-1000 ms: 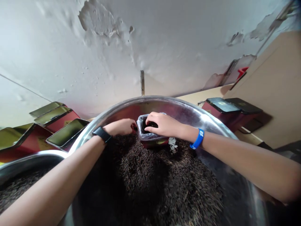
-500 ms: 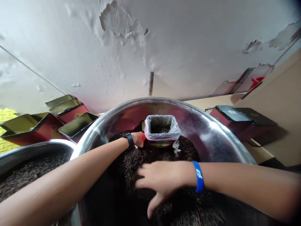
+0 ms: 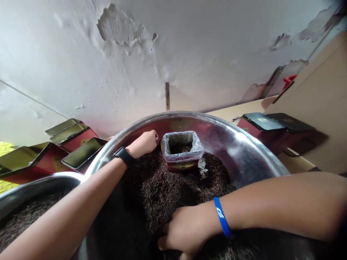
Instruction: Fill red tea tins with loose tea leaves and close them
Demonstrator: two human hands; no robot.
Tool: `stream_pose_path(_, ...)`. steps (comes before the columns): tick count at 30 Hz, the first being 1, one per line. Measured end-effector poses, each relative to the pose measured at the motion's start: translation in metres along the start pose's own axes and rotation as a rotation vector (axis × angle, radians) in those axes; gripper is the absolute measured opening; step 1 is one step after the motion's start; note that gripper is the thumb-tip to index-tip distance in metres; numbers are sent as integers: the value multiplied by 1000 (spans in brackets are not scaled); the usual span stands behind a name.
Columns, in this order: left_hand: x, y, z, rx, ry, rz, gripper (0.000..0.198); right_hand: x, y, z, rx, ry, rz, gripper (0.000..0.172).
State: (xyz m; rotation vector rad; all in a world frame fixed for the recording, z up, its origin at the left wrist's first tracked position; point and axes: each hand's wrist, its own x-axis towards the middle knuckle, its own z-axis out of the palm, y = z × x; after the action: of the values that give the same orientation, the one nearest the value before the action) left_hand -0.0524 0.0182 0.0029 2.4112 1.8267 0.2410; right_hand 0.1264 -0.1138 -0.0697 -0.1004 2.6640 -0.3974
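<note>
A big steel basin (image 3: 244, 144) holds a heap of dark loose tea leaves (image 3: 168, 184). A small red tin lined with a clear plastic bag (image 3: 181, 150) stands in the leaves at the far side, partly filled. My left hand (image 3: 143, 142), with a black watch on the wrist, rests closed against the tin's left side. My right hand (image 3: 181, 231), with a blue wristband, is dug into the leaves at the near edge, fingers curled and partly buried.
Several open red tins with gold insides (image 3: 78, 150) lie at the left. A second steel basin of leaves (image 3: 35, 187) is at the lower left. Closed dark-lidded red tins (image 3: 267, 128) sit at the right beside cardboard boxes (image 3: 322, 97). A peeling white wall stands behind.
My right hand left the tin's mouth, came back to the near side of the heap and has sunk its fingers into the leaves. My left hand stayed beside the tin.
</note>
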Motion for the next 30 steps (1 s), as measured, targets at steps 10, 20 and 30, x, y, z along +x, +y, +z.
stream_pose_path(10,-12,57,0,-226,261,443,36,-34,-1,-83,209,204,33,42)
stream_pose_path(20,-2,12,-21,-250,181,191,38,-82,83,-104,183,1065,583,25)
stream_pose_path(30,-13,14,47,58,-735,107,62,-70,63,-96,3,1075,504,18)
